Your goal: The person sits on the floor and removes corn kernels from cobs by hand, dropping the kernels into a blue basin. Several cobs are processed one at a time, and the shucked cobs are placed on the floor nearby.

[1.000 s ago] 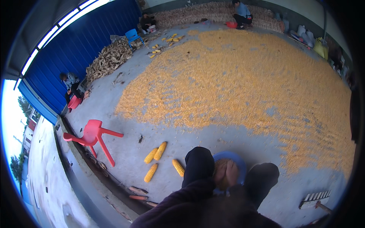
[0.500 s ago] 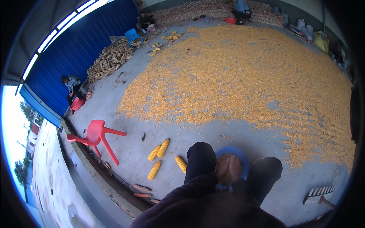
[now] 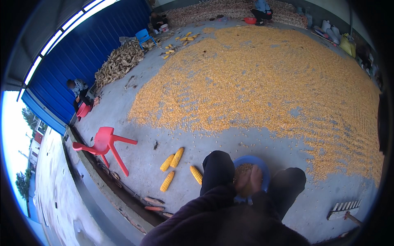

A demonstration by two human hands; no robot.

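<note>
Between my knees stands a blue basin [image 3: 266, 171] with loose corn kernels [image 3: 243, 168] in it. My left hand [image 3: 242, 181] and my right hand [image 3: 256, 178] are close together, side by side, over the kernels inside the basin. Their fingers look closed and bent inward, the right fingertips a little farther forward than the left. Whatever lies between the palms is hidden and blurred. To the left of my left knee, several yellow corn cobs [image 3: 177, 157] lie on the concrete, one cob [image 3: 196, 175] nearest the knee.
Kernels [image 3: 246, 82] cover much of the floor ahead. A red chair [image 3: 103, 141] lies tipped at left, near bare cobs [image 3: 154, 208] along a ledge. A rake head [image 3: 344, 208] rests at lower right. People sit farther off, one by a red basin [image 3: 83, 110] near husks [image 3: 119, 61].
My right hand has slid slightly forward past my left, and both stay inside the basin. The whole view has shifted a little.
</note>
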